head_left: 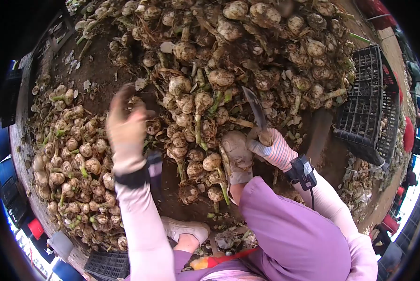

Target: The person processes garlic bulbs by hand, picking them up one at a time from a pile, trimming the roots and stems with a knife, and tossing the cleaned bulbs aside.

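My left hand [125,126] is raised between two heaps of bulbs, blurred by motion. Its fingers look spread and nothing shows in them. In a striped glove, my right hand [277,150] is closed around the handle of a knife [255,107], whose dark blade points up and away over the bulbs. Ahead lies a large heap of soil-covered bulbs [221,78], garlic by their look, many with stems and roots attached. To the left is another heap of bulbs [84,150], mostly with short stems. My right shoe [237,150] stands at the edge of the large heap.
A black plastic crate [366,103] stands tilted at the right. Another dark crate [107,265] is at the lower left. My other shoe [186,229] rests on the soil near scattered peelings. A red and yellow item [219,260] lies by my legs.
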The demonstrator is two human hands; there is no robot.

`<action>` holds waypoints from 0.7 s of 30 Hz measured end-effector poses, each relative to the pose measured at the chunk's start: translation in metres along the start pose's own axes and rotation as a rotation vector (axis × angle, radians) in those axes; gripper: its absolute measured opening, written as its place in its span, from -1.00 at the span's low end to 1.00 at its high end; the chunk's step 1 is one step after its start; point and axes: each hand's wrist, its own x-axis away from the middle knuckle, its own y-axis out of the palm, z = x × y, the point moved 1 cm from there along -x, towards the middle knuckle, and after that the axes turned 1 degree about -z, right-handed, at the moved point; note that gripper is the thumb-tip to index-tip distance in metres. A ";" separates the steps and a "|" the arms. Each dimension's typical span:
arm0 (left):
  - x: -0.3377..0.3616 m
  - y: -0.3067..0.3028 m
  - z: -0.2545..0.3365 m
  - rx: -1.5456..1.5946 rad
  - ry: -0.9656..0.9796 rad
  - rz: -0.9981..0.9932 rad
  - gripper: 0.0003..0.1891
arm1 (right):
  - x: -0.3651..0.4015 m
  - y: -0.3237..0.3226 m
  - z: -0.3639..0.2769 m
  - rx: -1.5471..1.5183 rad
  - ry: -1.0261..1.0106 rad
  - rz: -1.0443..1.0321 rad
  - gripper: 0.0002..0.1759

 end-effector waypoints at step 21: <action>0.087 0.018 -0.022 0.144 0.043 -0.704 -0.23 | -0.019 0.037 -0.064 1.043 -0.493 -0.252 -0.66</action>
